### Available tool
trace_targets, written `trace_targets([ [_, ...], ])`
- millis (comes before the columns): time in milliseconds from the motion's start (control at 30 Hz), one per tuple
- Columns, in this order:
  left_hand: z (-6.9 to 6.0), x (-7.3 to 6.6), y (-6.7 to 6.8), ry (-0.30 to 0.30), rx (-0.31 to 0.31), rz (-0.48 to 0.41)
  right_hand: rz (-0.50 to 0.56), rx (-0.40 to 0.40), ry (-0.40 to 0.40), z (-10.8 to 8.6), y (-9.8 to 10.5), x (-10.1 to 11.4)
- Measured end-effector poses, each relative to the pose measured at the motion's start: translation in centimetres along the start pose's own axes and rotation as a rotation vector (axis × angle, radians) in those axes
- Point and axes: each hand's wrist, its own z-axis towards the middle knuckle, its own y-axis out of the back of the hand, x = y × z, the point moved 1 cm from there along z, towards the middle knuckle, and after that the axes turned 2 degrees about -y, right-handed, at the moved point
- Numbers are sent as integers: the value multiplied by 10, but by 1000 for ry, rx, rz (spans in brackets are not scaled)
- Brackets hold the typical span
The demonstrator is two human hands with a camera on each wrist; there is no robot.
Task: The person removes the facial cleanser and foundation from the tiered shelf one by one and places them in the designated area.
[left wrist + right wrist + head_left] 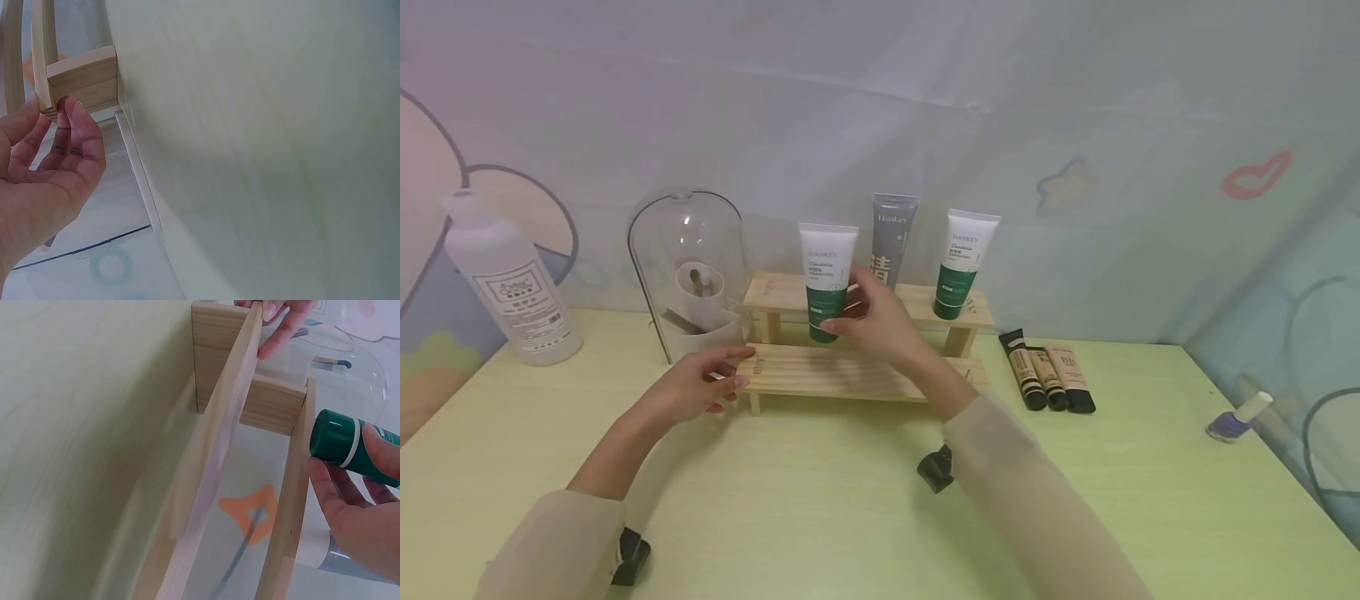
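My right hand (pixel 883 321) grips a white-and-green squeeze tube (pixel 827 279) by its green lower part. This tube is upright in the head view, in front of the upper tier at its left. In the right wrist view, its green cap (pixel 334 436) is beside the upper board. My left hand (pixel 696 383) pinches the left end of the lower board of a two-tier wooden stand (pixel 850 371); the left wrist view shows thumb and fingers at the board's end (pixel 45 94). A grey tube (pixel 892 237) and another white-and-green tube (pixel 962 262) stand on the upper tier.
A clear domed holder (pixel 681 225) with brushes and a white bottle (pixel 512 283) stand left. Three small tubes (pixel 1048 375) lie right of the stand. A purple nail polish bottle (pixel 1236 419) lies near the table's right edge. Patterned cloth (pixel 850 100) hangs behind.
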Motion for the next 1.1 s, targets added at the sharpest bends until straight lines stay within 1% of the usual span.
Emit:
trace_targets([
  [167,0,1,0,-14,4,-2,-9,39,-23,-1,6,-6],
  [433,0,2,1,-10,1,-3,-38,99,-41,-5,17,-15],
  [700,0,0,-1,-12,4,-3,-61,194,-47,-13,33,-24],
  [933,0,2,-1,-30,2,5,-85,228,-44,-19,51,-36],
  [1100,-1,2,0,-27,5,7,-110,242,-46,-25,63,-42],
])
